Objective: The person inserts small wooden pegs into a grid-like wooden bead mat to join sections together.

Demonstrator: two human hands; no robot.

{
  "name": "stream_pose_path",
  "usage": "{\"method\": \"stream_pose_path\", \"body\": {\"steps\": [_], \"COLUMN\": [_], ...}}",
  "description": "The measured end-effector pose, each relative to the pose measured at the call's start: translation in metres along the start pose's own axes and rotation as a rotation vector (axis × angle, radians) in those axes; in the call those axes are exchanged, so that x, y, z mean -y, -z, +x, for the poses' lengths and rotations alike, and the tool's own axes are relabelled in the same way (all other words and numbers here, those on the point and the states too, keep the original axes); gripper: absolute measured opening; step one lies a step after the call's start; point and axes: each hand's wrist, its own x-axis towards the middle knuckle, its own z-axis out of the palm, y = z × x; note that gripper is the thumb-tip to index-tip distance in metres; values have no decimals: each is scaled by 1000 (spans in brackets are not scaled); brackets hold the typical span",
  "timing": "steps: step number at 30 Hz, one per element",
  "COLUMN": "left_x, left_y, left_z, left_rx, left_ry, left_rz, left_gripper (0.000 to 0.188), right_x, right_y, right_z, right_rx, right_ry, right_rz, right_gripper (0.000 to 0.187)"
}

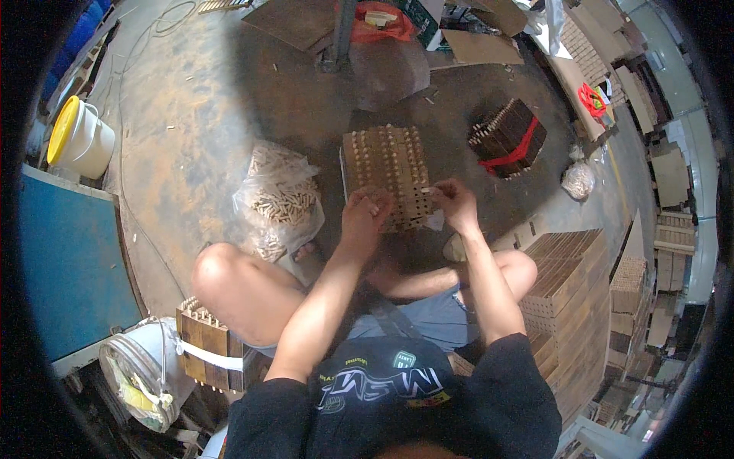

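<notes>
A stack of brown wooden pieces stands on the floor before me. Rows of pale dowels stick up from its far part, while open holes show in the part nearer me. My left hand is closed at the stack's near left corner, with pale dowel ends showing among its curled fingers. At the right edge, my right hand is closed in a pinch; what lies between its fingertips is too small to make out. Left of the stack, a clear plastic bag lies open, full of loose wooden dowels.
A strapped dowelled stack sits at far right, another beside my left knee. Tall wooden stacks rise on my right. A small tied bag, a yellow-lidded white bucket and a metal post stand around.
</notes>
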Motion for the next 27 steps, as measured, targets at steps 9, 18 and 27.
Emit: {"method": "stream_pose_path", "body": {"steps": [9,18,27], "left_x": [-9,-9,11], "left_y": [-9,-26,-9], "left_z": [-6,-6,-3], "left_rx": [-119,-88,33], "left_ry": [-30,-56,36], "left_rz": [221,215,574], "left_gripper": [31,25,23], "right_x": [15,-2,50], "right_y": [-10,-24,-37], "right_z": [23,33,-38], "right_rx": [219,221,243], "right_ry": [110,397,74], "right_rz": [-615,-964,-58], "right_gripper": [23,20,28]}}
